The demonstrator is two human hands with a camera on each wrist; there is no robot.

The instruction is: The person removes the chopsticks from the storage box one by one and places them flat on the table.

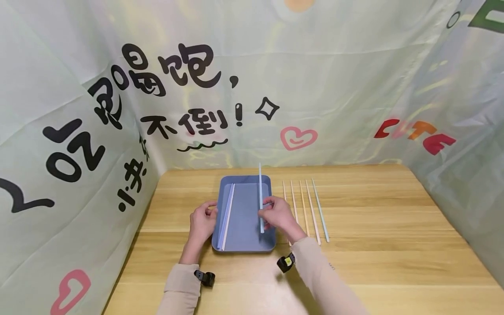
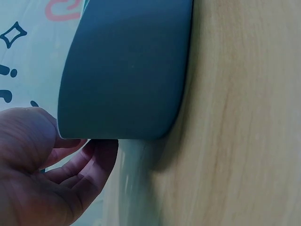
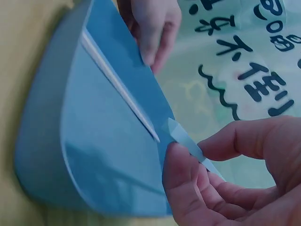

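A light blue chopstick point(image 1: 260, 188) is pinched between the thumb and fingers of my right hand point(image 1: 278, 213), held above the right side of a blue-grey rectangular tray point(image 1: 246, 250). Its squared thick end point(image 3: 175, 128) shows close to the fingertips in the right wrist view. Inside the tray, along the left wall, lie purple-blue chopsticks point(image 1: 225, 215) and a pale pinkish one point(image 1: 228, 214); their exact number is hard to tell. My left hand point(image 1: 203, 222) holds the tray's left edge, with curled fingers point(image 2: 101, 162) at the wall.
Several chopsticks point(image 1: 309, 210) in pale, orange, pink and blue-green tones lie roughly side by side on the wooden table point(image 1: 374, 227), right of the tray and partly behind my right forearm. Printed cloth point(image 1: 338, 87) hangs behind the table and along its sides.
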